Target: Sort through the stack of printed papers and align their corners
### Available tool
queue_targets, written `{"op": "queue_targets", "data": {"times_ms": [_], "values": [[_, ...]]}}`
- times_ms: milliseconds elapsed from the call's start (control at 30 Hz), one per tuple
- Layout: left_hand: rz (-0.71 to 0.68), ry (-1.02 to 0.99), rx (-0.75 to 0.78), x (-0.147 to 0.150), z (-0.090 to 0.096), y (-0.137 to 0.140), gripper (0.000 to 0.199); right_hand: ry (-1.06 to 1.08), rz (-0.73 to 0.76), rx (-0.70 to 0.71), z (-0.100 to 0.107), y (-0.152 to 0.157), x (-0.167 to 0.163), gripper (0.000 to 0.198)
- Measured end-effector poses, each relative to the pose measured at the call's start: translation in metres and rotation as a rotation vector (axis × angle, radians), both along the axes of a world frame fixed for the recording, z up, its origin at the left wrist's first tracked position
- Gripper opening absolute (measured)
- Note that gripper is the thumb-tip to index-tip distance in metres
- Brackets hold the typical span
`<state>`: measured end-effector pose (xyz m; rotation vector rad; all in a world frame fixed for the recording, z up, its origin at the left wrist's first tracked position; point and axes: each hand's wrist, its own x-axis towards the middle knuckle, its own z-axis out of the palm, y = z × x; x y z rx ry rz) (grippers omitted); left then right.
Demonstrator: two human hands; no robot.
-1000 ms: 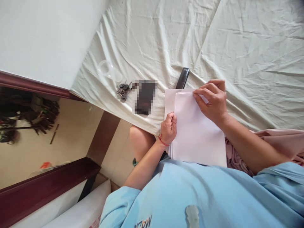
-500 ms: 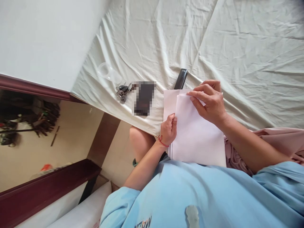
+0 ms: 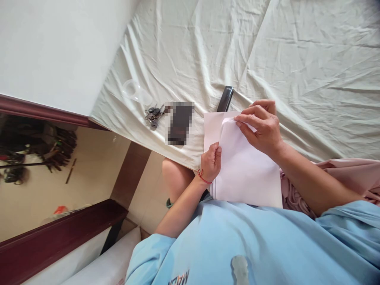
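The papers lie right in front of the blue shirt. The left hand is curled into a fist on their left edge, gripping it; the right hand pinches their far edge between thumb and fingertips, its other fingers loosely bent. A long black object sits just beyond the papers. To their left, on the pale sheet, are a blurred-out dark rectangle, then keys and a clear cup.
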<state>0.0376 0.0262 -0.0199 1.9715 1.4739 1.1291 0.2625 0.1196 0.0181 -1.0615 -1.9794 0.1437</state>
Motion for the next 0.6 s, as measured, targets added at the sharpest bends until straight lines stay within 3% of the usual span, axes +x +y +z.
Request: {"op": "queue_targets", "data": {"times_ms": [233, 600], "values": [[0.014, -0.004, -0.064, -0.0002, 0.0006, -0.001, 0.044, -0.067, -0.037, -0.128, 0.0047, -0.0033, -0.0026, 0.02], [0.01, 0.017, -0.031, 0.0004, 0.0004, -0.001, 0.042, -0.053, -0.094, -0.119, 0.0027, -0.0025, -0.0033, 0.027]]}}
